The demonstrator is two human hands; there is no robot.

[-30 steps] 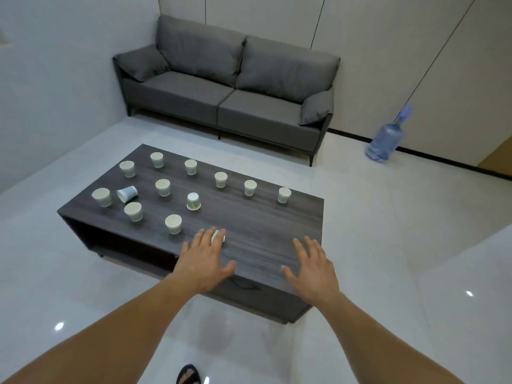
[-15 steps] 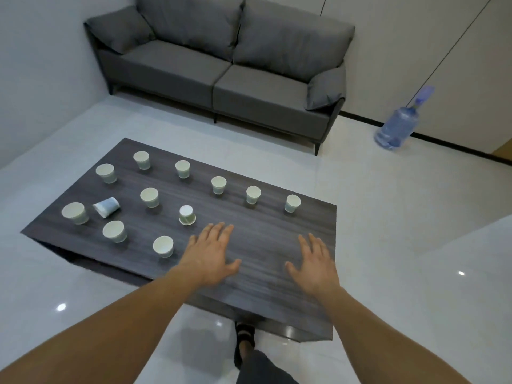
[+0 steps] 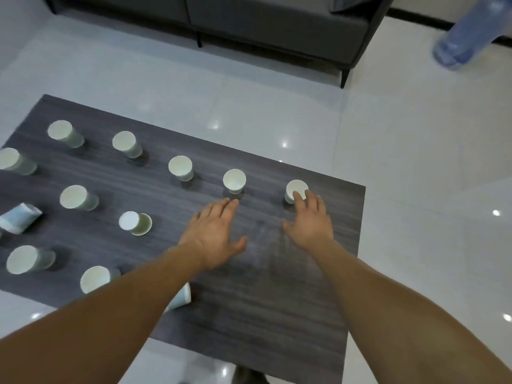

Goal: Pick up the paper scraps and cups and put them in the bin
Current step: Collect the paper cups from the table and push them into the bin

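Observation:
Several pale green paper cups stand on the dark wooden coffee table point(image 3: 277, 300). My right hand point(image 3: 309, 217) stretches out flat, its fingertips reaching the rim of the rightmost cup point(image 3: 295, 188). My left hand point(image 3: 214, 231) hovers open just in front of another upright cup point(image 3: 234, 180). A bluish cup point(image 3: 19, 221) lies tipped over at the left edge. Another tipped cup point(image 3: 181, 297) peeks out from under my left forearm. One cup point(image 3: 135, 223) sits on a second rim. No bin and no paper scraps are in view.
A grey sofa point(image 3: 277, 26) stands beyond the table across glossy white floor tiles. A blue water bottle point(image 3: 468, 31) stands at the top right by the wall. Open floor lies to the right of the table.
The camera has moved closer and tilted down over the table. Both hands have reached forward; the right fingertips now meet the rightmost cup and the left hand nears the cup beside it.

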